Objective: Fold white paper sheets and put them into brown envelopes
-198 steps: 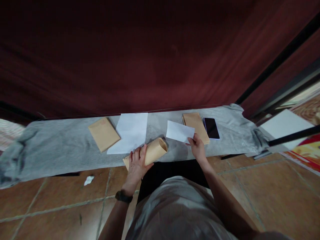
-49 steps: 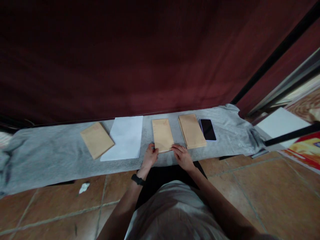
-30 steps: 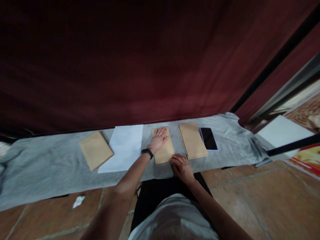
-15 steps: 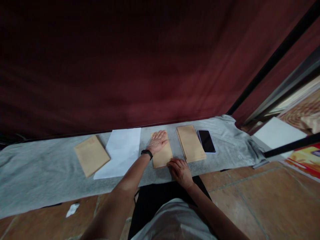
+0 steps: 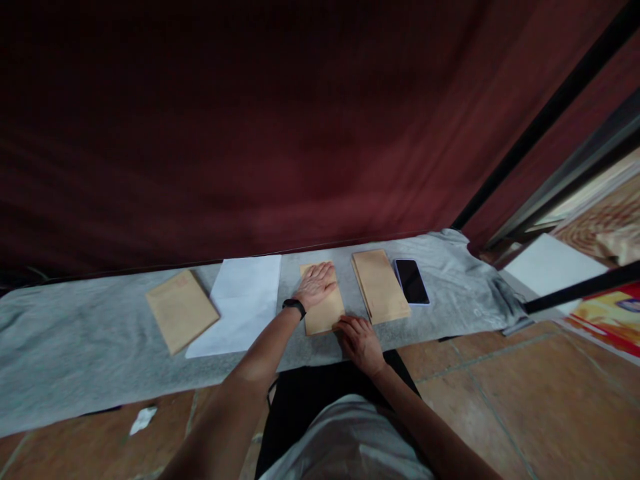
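Observation:
My left hand point(image 5: 315, 285) lies flat, fingers extended, on the upper part of a brown paper envelope point(image 5: 324, 317) set upright before me. At that envelope's lower right corner is my right hand point(image 5: 361, 343), its fingers curled and close together on the edge; the thumb is hidden. A stack of similar brown envelopes point(image 5: 383, 287) sits just right of it. Farther left, another stack of brown envelopes point(image 5: 181, 310) lies at an angle, overlapping white paper sheets point(image 5: 245, 303).
A phone point(image 5: 413, 281) with a dark screen rests right of the envelope stack. Grey cloth point(image 5: 90, 333) covers the long narrow surface, with a dark red curtain point(image 5: 300, 167) behind. A white scrap point(image 5: 143, 420) lies on the tiled floor point(image 5: 490, 400). Black poles point(image 5: 540, 127) stand at right.
The view has shifted very slightly. Both hands stay in nearly the same place on the envelope.

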A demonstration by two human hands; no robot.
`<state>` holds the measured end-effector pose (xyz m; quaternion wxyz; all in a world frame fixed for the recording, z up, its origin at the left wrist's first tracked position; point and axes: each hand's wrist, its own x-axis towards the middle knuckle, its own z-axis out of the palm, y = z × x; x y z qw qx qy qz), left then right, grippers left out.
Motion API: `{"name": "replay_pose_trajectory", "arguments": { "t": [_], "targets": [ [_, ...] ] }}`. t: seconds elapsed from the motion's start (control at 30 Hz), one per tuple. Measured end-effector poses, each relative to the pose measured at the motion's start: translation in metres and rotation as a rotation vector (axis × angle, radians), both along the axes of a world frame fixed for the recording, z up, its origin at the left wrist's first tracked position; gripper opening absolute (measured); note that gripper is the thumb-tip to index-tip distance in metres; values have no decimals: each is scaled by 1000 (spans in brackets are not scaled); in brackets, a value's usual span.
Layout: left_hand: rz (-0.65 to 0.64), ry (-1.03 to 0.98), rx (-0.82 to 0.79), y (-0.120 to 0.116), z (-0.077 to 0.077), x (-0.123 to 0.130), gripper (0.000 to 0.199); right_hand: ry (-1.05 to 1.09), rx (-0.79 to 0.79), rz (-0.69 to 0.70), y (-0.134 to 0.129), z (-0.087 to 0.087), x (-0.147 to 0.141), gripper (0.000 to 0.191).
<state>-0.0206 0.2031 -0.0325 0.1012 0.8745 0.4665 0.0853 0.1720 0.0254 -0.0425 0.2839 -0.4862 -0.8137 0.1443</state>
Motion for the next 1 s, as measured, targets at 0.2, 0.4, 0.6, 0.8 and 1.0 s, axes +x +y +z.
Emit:
{"name": "replay_pose_trajectory", "arguments": {
  "t": [0.2,0.4,0.6,0.8,1.0],
  "targets": [
    [-26,0,14,-7,-3,1,64,-5,10,3,0,-3,1,39],
    [-51,49,42,-17,-10,2,66,-31,26,-3,0,-7,0,37],
    [-110,45,66,-35,-12,1,63,-37,37,-13,-1,-5,-1,36],
    [-163,31,55,-55,-8,0,60,-41,51,-14,-1,-4,0,34],
    [-198,33,46,-73,-7,-1,60,-55,65,-19,0,-9,-1,32]
  ]
}}
